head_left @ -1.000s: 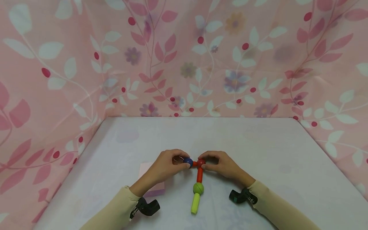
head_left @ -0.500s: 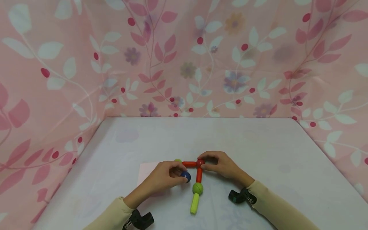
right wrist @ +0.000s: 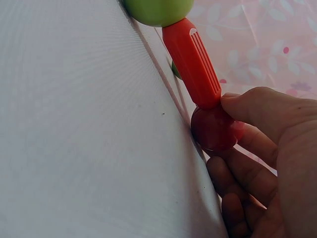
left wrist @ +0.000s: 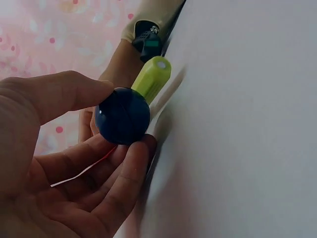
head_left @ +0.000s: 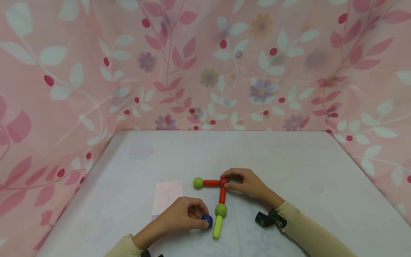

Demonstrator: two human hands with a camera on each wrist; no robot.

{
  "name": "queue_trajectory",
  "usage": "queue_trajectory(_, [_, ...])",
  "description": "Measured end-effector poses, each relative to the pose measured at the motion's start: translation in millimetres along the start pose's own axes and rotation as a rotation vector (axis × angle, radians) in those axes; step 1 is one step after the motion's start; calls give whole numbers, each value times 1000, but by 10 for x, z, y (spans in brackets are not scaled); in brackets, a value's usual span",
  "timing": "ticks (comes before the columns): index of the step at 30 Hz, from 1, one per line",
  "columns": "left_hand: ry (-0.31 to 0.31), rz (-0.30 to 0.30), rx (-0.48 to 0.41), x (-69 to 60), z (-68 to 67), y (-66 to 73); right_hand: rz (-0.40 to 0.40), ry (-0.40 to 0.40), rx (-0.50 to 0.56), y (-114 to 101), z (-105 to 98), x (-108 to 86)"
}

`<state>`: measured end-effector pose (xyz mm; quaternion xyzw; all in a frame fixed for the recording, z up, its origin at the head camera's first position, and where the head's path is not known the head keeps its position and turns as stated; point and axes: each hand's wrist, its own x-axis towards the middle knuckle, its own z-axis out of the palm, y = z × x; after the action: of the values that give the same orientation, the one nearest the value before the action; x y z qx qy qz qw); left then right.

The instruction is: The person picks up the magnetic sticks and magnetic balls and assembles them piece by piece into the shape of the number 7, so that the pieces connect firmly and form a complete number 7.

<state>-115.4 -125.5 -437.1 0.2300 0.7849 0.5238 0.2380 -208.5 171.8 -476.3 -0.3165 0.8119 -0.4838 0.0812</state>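
Between thumb and fingertips my left hand (head_left: 184,216) pinches a dark blue ball (left wrist: 123,116), close to the free end of a yellow-green stick (head_left: 217,227). My right hand (head_left: 248,184) grips a red ball (right wrist: 216,128) at the corner of a joined shape of balls and sticks. From that corner one red stick (head_left: 211,183) runs left to a green ball (head_left: 198,183). Another red stick (right wrist: 192,64) runs toward the person to a second green ball (head_left: 221,210), which joins the yellow-green stick.
A pink card (head_left: 167,195) with a thin drawn line lies left of the shape, its lower part hidden by the left hand. The white table (head_left: 273,153) meets a pink floral cloth (head_left: 205,64) at its back edge.
My left hand has moved with the blue ball from the left end of the shape toward the person, uncovering the green ball and more of the card. The right hand stays at the red ball.
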Motion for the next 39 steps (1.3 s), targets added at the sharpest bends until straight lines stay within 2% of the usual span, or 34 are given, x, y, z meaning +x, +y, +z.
queue_trajectory(7, [-42,23,-24,-74,75,14,10,7,3,3,-2,-2])
queue_trajectory(15, [-57,13,-53,-117,115,18,20,10,7,7,9,-9])
queue_trajectory(22, [-92,23,-19,-146,163,28,11,12,7,12,10,-8])
queue_trajectory(29, [-136,3,-101,-181,231,51,10,23,-11,-4,19,-1])
queue_trajectory(33, [-130,5,-101,-187,250,69,13,27,-15,-82,27,3])
queue_trajectory(39, [-127,-9,-125,-189,268,80,10,24,9,-357,-4,-19])
